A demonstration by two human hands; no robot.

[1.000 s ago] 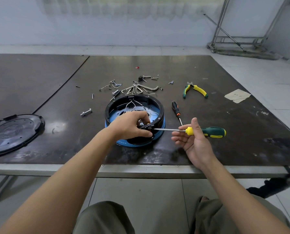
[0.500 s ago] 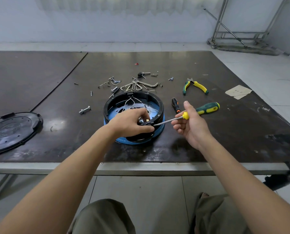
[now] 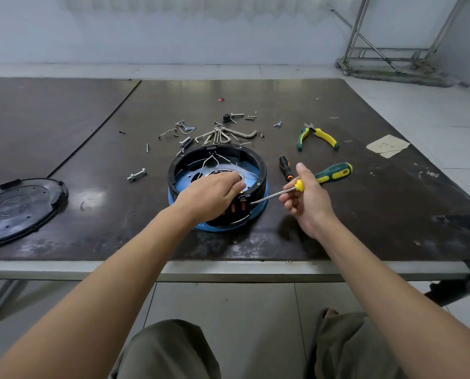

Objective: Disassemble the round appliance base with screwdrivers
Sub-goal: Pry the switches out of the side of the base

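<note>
The round appliance base (image 3: 258, 170), a black ring on a blue bottom with loose wires inside, sits mid-table near the front edge. My left hand (image 3: 212, 194) reaches over its near rim, fingers curled round a small black part there. My right hand (image 3: 307, 199) grips a green-and-yellow screwdriver (image 3: 329, 173) just right of the base. The shaft slants down-left, and its tip meets the rim by my left fingers. A second screwdriver (image 3: 285, 166), black with an orange collar, lies on the table right of the base.
Loose screws, bolts and hex keys (image 3: 222, 134) are scattered behind the base. Green-yellow pliers (image 3: 317, 138) lie at the back right, a paper scrap (image 3: 387, 146) farther right. A black round cover (image 3: 17, 206) rests at the left table edge. One bolt (image 3: 136, 175) lies left of the base.
My right hand tilted the screwdriver from level to handle-up and brought its tip to the base rim. My left hand stayed on the near rim.
</note>
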